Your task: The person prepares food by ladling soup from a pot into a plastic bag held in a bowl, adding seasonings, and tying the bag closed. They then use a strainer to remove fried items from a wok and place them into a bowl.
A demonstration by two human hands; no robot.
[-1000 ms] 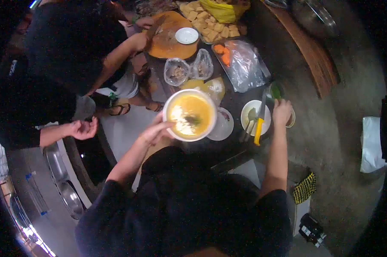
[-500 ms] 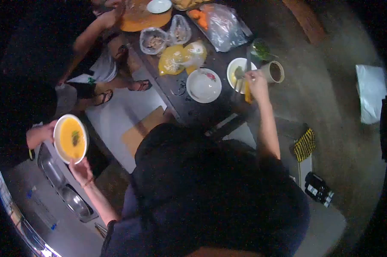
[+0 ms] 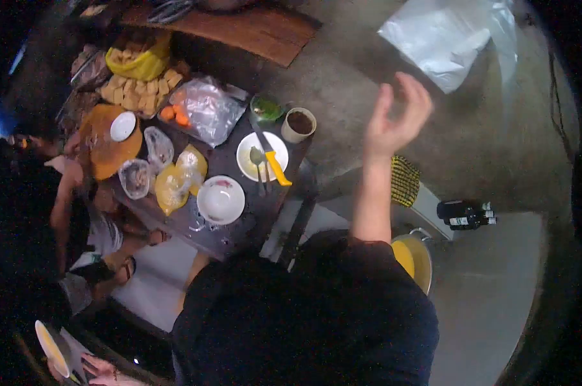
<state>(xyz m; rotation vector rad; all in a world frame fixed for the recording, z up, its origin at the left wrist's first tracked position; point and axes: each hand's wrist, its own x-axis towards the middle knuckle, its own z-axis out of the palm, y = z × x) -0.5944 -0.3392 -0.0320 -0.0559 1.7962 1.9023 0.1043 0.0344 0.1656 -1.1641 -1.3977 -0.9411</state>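
Seen from a head now turned well to the right of half a second ago. Dark worktop (image 3: 273,204) shifted to the upper left of the view, crowded with bags, dishes and an orange cutting board (image 3: 104,147). On the floor at the right, newly in sight, a yellow pot (image 3: 418,262) just beside the person's own dark sleeve.

Gone from the worktop: the bowl of yellow liquid (image 3: 49,346), now low at the bottom left corner, seen nearly edge-on and well apart from the table. Close beside it the left hand (image 3: 104,372), mostly cut off by the frame edge; cannot tell whether its fingers grip the rim or merely lie near it.

Lifted clear of the white plate (image 3: 255,149), where it was half a second ago, the right hand (image 3: 394,119) is now raised in the air over bare floor, fingers (image 3: 421,96) spread and loosely curled, holding nothing. Left lying across that plate: the yellow-handled knife (image 3: 276,166) and a spoon (image 3: 257,159), untouched. Just beyond, a brown-filled cup (image 3: 298,123).

Judged from this: bowl carried off to the left side, right hand free.
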